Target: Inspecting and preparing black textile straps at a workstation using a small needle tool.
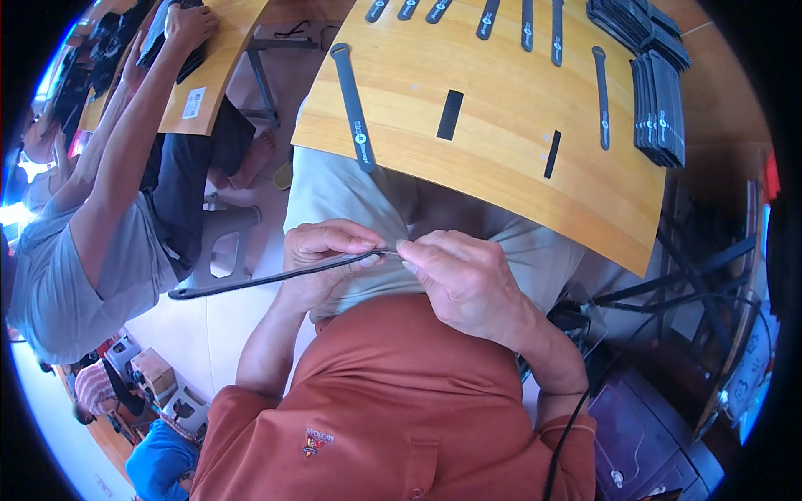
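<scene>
Over my lap, my left hand pinches a long, narrow black strap, seen edge-on, with its far end sticking out to the left. My right hand is closed at the strap's right end, thumb and fingertips pressed together. A thin, light sliver shows between the two hands, too small to name. Closest to them on the wooden table lies a dark grey strap with a hole at one end, its other end reaching the near edge. Two black strips, one wider and one narrow, lie on the tabletop.
More single straps lie along the table's far side, and one is at the right. Bundled stacks of straps stand at the right edge. A co-worker handles dark pieces at another table on the left. A purple cabinet is at lower right.
</scene>
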Demonstrator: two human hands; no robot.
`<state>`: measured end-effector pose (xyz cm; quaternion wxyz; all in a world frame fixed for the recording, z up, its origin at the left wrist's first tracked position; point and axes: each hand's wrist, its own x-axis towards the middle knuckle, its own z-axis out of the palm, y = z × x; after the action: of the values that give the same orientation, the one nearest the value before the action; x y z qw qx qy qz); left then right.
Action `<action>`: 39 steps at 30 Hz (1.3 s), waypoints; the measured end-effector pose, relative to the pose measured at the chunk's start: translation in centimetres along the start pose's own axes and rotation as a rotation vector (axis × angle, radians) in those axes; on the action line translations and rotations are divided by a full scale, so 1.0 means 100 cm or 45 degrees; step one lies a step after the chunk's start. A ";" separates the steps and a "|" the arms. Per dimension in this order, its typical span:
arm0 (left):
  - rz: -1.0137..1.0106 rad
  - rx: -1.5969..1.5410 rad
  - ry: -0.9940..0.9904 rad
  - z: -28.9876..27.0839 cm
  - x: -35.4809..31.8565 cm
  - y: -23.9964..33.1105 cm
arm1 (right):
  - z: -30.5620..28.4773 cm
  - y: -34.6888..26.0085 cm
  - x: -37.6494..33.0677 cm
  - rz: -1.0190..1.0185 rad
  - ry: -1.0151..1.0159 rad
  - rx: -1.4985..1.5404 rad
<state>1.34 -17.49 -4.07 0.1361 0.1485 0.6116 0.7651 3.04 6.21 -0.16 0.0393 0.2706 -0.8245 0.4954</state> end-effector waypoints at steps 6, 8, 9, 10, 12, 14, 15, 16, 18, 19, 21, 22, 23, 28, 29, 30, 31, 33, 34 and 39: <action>0.121 0.435 -0.024 0.005 0.004 0.010 | -0.009 -0.014 0.000 -0.029 -0.130 -0.375; 0.144 0.521 -0.030 0.008 0.006 0.015 | -0.013 -0.021 0.003 -0.003 -0.223 -0.473; 0.170 0.606 -0.033 0.010 0.007 0.016 | -0.014 -0.024 0.004 0.000 -0.221 -0.475; 0.170 0.604 -0.037 0.011 0.007 0.016 | -0.014 -0.027 0.006 0.003 -0.262 -0.554; 0.177 0.690 -0.027 0.014 0.007 0.017 | -0.015 -0.027 0.007 0.009 -0.299 -0.633; 0.192 0.749 -0.052 0.016 0.008 0.020 | -0.017 -0.024 0.008 0.071 -0.343 -0.552; 0.209 0.804 -0.073 0.017 0.008 0.020 | -0.017 -0.023 0.009 0.077 -0.341 -0.558; 0.212 0.799 -0.078 0.018 0.009 0.020 | -0.017 -0.021 0.009 0.097 -0.373 -0.521; 0.235 0.901 -0.126 0.023 0.009 0.019 | -0.017 -0.017 0.009 0.120 -0.403 -0.485; 0.235 0.900 -0.128 0.023 0.009 0.019 | -0.016 -0.014 0.008 0.131 -0.415 -0.445; 0.246 0.872 -0.120 0.024 0.009 0.017 | -0.014 -0.007 0.007 0.147 -0.425 -0.405; 0.246 0.869 -0.123 0.023 0.008 0.015 | -0.014 -0.001 0.005 0.097 -0.363 -0.321; 0.204 0.754 -0.080 0.021 0.007 0.012 | -0.012 0.004 0.003 0.048 -0.300 -0.237; 0.013 0.297 0.016 0.021 0.000 0.005 | 0.001 0.023 -0.003 -0.058 -0.071 0.083; -0.015 0.124 0.040 0.022 -0.001 0.003 | 0.004 0.025 -0.004 -0.064 -0.017 0.178; -0.042 -0.051 0.066 0.024 -0.002 0.000 | 0.009 0.027 -0.006 -0.064 -0.017 0.180; -0.044 -0.050 0.067 0.026 -0.002 -0.001 | 0.014 0.028 -0.009 -0.061 0.054 0.250; -0.121 -0.469 0.105 0.030 -0.001 -0.004 | 0.019 0.030 -0.010 -0.057 0.128 0.322; -0.123 -0.466 0.104 0.029 -0.001 -0.005 | 0.020 0.030 -0.010 -0.073 0.156 0.345; -0.207 -0.709 0.105 0.029 0.002 -0.012 | 0.018 0.030 -0.011 -0.038 0.154 0.381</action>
<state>2.37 -14.57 -4.66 0.2076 0.0248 0.3932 0.8954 2.84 6.21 -3.85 0.0554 0.2552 -0.7335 0.6275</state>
